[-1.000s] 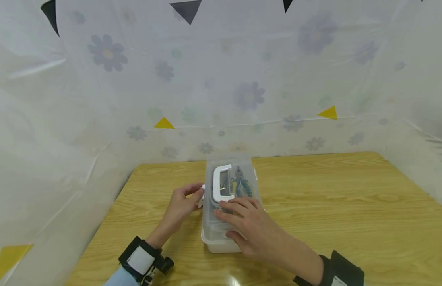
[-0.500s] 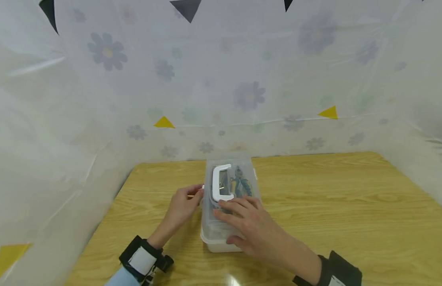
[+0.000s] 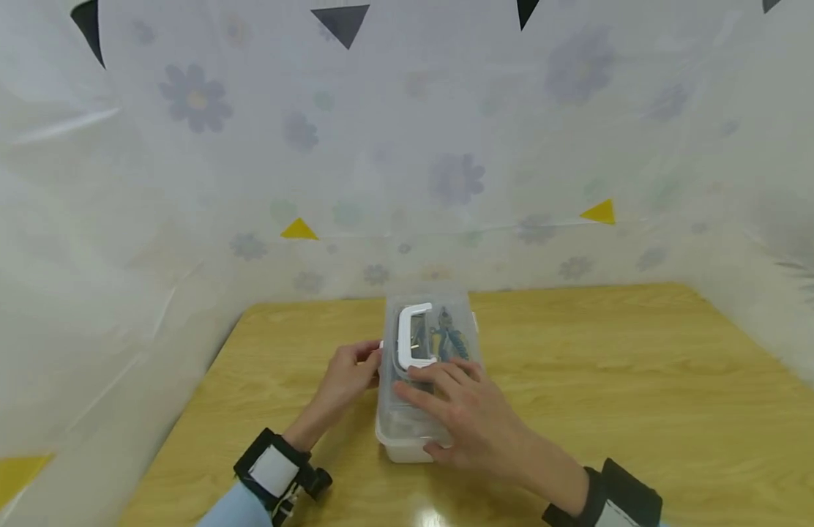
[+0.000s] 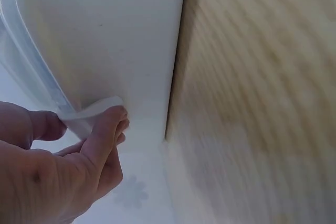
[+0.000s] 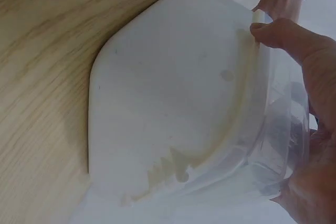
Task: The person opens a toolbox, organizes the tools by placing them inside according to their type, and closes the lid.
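Observation:
A lidded storage box (image 3: 407, 452) has a white base, a clear lid and a white carry handle (image 3: 404, 337) lying on top. Pliers with blue and yellow grips (image 3: 448, 340) show through the lid. At the box's left side my left hand (image 3: 348, 377) pinches a white latch (image 4: 94, 111) between thumb and fingers; the latch stands out from the wall. My right hand (image 3: 473, 410) rests on the near right part of the lid, fingers spread. Its thumb (image 5: 273, 32) touches the rim at the near end. The right hand hides part of the lid.
The box stands on a wood-grain table (image 3: 611, 395). Behind it hangs a pale flowered curtain (image 3: 512, 146) with yellow and dark triangles. A small white latch (image 3: 475, 320) shows on the box's right side.
The box and my left hand have shifted slightly right. The latch's lower end, visible below the left fingers a second ago, is hidden now in the head view. My right hand stays on the lid.

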Available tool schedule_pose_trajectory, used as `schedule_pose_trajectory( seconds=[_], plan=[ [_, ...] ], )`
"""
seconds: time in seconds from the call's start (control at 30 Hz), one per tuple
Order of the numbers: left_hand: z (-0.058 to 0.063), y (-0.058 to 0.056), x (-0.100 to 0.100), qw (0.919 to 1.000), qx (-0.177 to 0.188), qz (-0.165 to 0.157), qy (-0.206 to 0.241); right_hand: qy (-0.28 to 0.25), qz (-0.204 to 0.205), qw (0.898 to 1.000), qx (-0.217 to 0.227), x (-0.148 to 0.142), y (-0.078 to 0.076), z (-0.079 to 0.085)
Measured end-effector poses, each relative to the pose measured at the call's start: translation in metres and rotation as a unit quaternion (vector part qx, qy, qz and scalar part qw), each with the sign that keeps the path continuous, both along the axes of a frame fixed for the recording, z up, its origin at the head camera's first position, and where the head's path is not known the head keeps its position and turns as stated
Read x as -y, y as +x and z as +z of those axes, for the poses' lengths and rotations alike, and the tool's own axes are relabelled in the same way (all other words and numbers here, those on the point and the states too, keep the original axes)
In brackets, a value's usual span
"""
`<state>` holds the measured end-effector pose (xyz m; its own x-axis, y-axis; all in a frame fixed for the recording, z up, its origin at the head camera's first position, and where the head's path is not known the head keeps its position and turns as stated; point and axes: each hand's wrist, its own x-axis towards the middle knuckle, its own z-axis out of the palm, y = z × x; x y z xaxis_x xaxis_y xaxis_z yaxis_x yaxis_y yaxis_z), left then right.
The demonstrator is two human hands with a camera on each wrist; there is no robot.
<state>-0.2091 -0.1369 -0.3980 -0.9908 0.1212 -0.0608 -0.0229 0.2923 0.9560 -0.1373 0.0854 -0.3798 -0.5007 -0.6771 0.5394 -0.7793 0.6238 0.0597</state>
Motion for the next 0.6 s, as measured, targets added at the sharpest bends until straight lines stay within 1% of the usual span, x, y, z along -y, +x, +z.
schedule_pose_trajectory(
  seconds=[0.07, 0.2, 0.3, 0.37, 0.4, 0.43, 0.5, 0.53, 0.57, 0.6],
  plan=[
    [-0.001, -0.002, -0.002, 1.0, -0.001, -0.002, 0.001, -0.008, -0.003, 1.0, -0.005, -0.002, -0.004, -0.003],
    [-0.004, -0.012, -0.008, 0.9999, 0.002, -0.012, 0.003, -0.02, -0.01, 1.0, 0.005, -0.011, -0.012, -0.004],
    [-0.004, -0.018, -0.012, 0.9998, 0.005, -0.02, 0.001, -0.015, -0.015, 1.0, 0.009, -0.017, -0.017, -0.003],
    [-0.003, -0.018, -0.012, 0.9995, 0.0, -0.031, -0.003, -0.011, -0.02, 1.0, 0.002, -0.021, -0.018, -0.003],
    [-0.002, -0.015, -0.01, 0.9991, -0.006, -0.04, -0.015, -0.012, -0.023, 1.0, 0.0, -0.023, -0.017, -0.004],
    [-0.001, -0.01, -0.008, 0.9983, -0.011, -0.049, -0.029, -0.015, -0.024, 1.0, -0.002, -0.025, -0.015, -0.006],
    [0.0, 0.004, -0.001, 0.9945, -0.03, -0.069, -0.073, -0.035, -0.025, 0.999, 0.004, -0.032, -0.009, -0.01],
    [0.001, 0.014, 0.003, 0.9902, -0.046, -0.079, -0.106, -0.049, -0.028, 0.998, 0.015, -0.036, -0.004, -0.013],
    [0.002, 0.024, 0.008, 0.9841, -0.067, -0.086, -0.14, -0.066, -0.028, 0.997, 0.027, -0.042, 0.001, -0.015],
    [0.003, 0.034, 0.014, 0.9756, -0.09, -0.09, -0.178, -0.08, -0.036, 0.995, 0.039, -0.048, 0.006, -0.017]
  ],
)
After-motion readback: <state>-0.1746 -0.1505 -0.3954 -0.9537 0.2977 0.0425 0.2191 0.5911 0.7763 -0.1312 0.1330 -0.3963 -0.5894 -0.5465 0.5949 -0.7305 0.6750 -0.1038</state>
